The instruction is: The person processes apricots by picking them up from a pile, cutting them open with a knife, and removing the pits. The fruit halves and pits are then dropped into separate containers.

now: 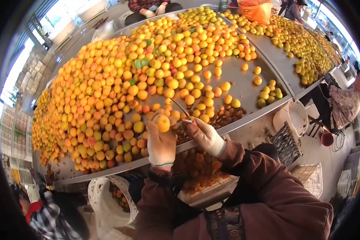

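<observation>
My left hand (162,147), in a pale work glove with a green cuff edge, is closed around a yellow-orange apricot (161,123) above the table edge. Beside it, my gloved right hand (206,138) grips a small knife (181,108); its thin, curved blade points up and to the left, and a bit of red shows at the handle. The blade looks apart from the fruit. Just beyond my hands lies a pile of brown apricot pits (224,117). A broad heap of apricots (108,88) covers much of the metal table (237,72).
Below the table edge are a crate of halved apricots (200,166) and a white bucket (104,202). Greenish fruits (270,93) sit near the divider. An orange bag (255,10) stands at the back. Other people are across the table (148,7) and at lower left (48,218).
</observation>
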A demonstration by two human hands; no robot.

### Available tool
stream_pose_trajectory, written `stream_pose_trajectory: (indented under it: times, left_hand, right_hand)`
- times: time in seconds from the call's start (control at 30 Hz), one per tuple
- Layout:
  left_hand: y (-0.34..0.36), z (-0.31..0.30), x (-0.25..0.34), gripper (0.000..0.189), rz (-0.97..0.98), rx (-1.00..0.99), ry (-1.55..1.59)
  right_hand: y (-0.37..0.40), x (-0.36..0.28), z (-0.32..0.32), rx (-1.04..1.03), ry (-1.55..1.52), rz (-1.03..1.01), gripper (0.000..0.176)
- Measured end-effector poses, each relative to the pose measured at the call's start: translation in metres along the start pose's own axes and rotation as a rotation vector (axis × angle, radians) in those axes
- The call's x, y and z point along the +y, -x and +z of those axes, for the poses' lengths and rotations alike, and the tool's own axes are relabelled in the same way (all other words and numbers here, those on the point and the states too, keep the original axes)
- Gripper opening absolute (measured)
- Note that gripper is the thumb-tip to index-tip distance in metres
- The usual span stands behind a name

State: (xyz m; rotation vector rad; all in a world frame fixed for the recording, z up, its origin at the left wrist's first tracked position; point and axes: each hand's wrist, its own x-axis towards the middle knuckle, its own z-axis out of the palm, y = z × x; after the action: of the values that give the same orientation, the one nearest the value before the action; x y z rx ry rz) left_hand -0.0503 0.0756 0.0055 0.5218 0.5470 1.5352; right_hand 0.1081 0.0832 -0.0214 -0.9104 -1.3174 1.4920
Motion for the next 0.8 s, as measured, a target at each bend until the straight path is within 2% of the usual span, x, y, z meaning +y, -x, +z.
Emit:
stream_pose_trajectory:
  times: [0.13,0.2,0.23,0.47,0.6,0.63,0.67,0.73,0.8]
  left_hand:
    - [-0.002,-0.004,-0.007,0.056,0.043,-0.012,0.037]
    - [0.002,-0.004,-0.005,0.056,-0.024,-0.066,0.038]
    - [0.003,-0.004,-0.005,0.056,0.003,-0.102,-0.022]
    - [0.005,-0.001,-0.018,0.056,-0.006,-0.05,-0.011]
    - [0.005,-0.006,-0.028,0.042,0.009,-0.099,0.085]
    - [0.003,-0.009,-0.033,0.034,-0.014,-0.049,0.057]
    - [-0.005,-0.019,-0.045,0.033,-0.003,-0.011,0.111]
    - [0.001,-0.006,-0.04,0.034,-0.001,-0.031,0.04]
    - [0.004,0.009,-0.03,0.053,-0.005,-0.047,-0.153]
  right_hand:
    - [0.015,-0.009,0.014,-0.107,-0.134,0.068,0.026]
    - [0.02,-0.027,0.022,-0.146,-0.107,0.031,0.034]
    - [0.02,-0.021,0.021,-0.162,-0.068,0.04,0.036]
    - [0.025,-0.017,0.018,-0.129,0.041,0.126,0.04]
    - [0.023,-0.004,0.023,0.018,0.252,-0.137,0.045]
    - [0.022,0.008,0.02,0.007,0.258,-0.035,0.045]
    - [0.019,0.006,0.021,-0.038,0.155,-0.061,0.046]
    - [0.019,0.019,0.019,-0.011,0.136,-0.023,0.049]
    - [0.02,0.013,0.015,0.009,0.19,-0.061,0.048]
